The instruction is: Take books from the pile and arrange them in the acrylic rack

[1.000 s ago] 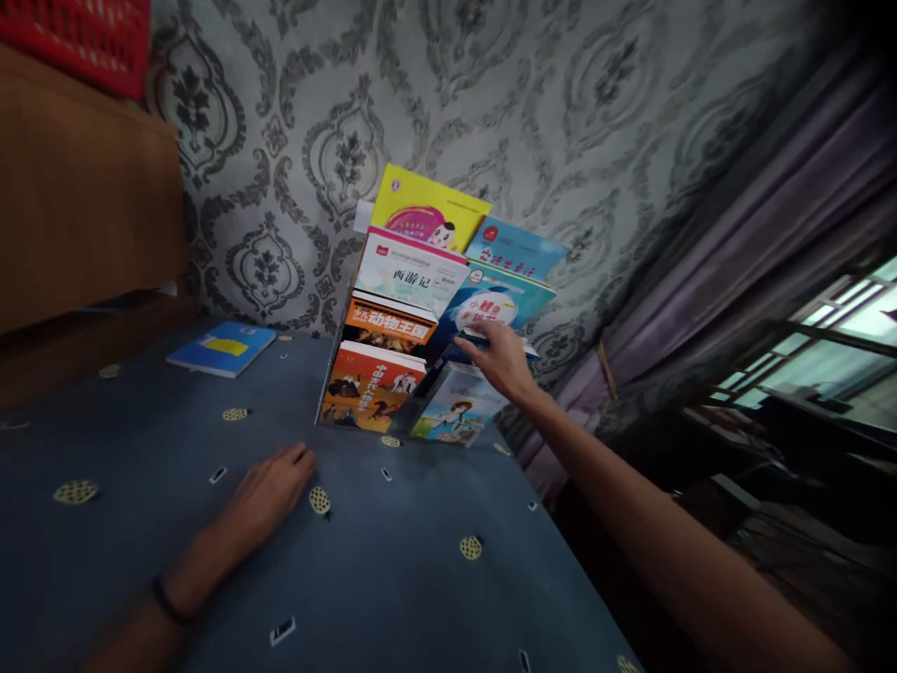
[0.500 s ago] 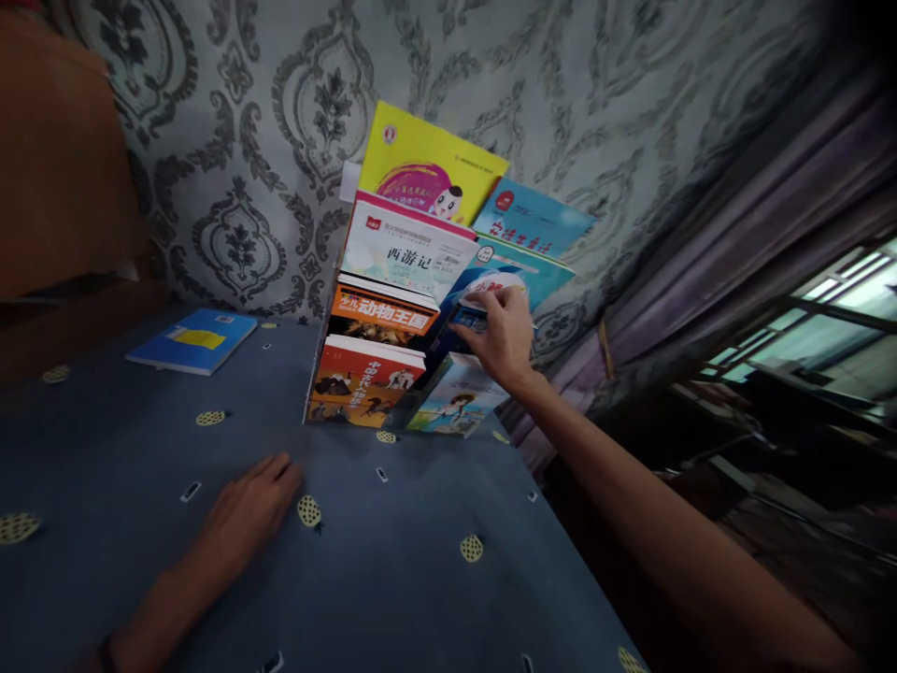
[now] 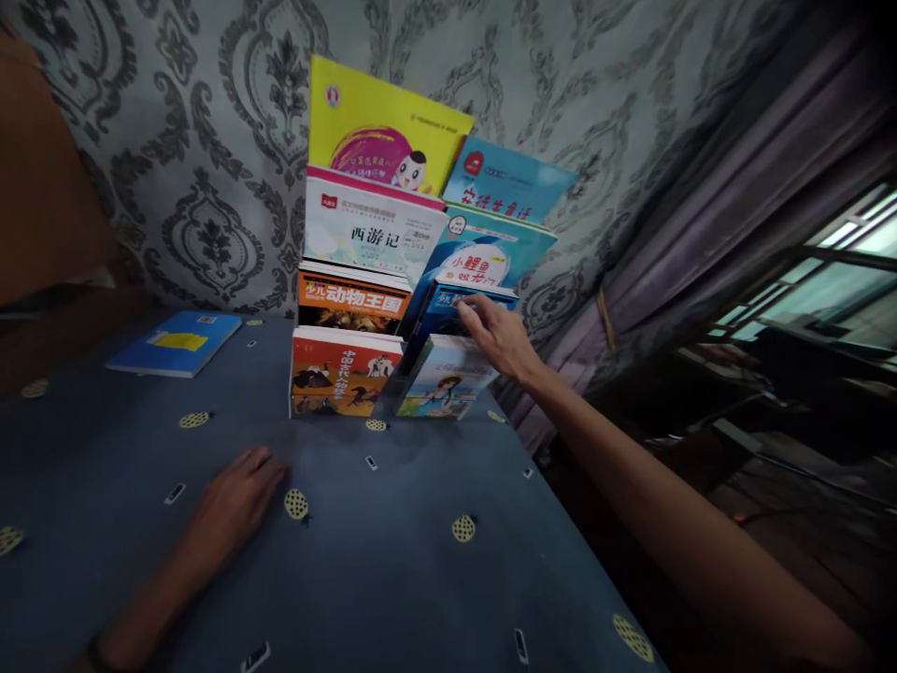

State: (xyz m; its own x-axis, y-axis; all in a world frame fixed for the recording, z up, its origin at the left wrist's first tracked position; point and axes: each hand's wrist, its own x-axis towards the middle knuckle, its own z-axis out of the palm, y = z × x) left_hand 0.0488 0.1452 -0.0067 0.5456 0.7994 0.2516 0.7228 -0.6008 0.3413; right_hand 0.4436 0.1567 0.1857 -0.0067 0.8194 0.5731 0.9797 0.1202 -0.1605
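Note:
Several picture-covered books stand in stepped rows in two columns in a display rack (image 3: 291, 388). My right hand (image 3: 501, 336) is at the right column, its fingers stretched against the front of a dark blue book (image 3: 438, 313). Behind that one stands a teal book (image 3: 519, 238); in front is a pale book (image 3: 448, 381) with a figure in a hat. The left column holds a yellow book (image 3: 392, 107), a white book (image 3: 350, 210), an orange-and-black book (image 3: 357, 304) and a red book (image 3: 347, 374). My left hand (image 3: 234, 500) rests open on the tabletop, holding nothing.
A blue book (image 3: 178, 344) with a yellow patch lies flat on the blue patterned tablecloth (image 3: 378, 579). Patterned wallpaper (image 3: 210, 187) is behind the rack. A brown box-like object (image 3: 49, 187) stands at the left, a curtain (image 3: 645, 224) at the right.
My right hand has let go of the dark blue book's top edge and moved lower onto its front. The view has shifted slightly; my left hand stays on the table.

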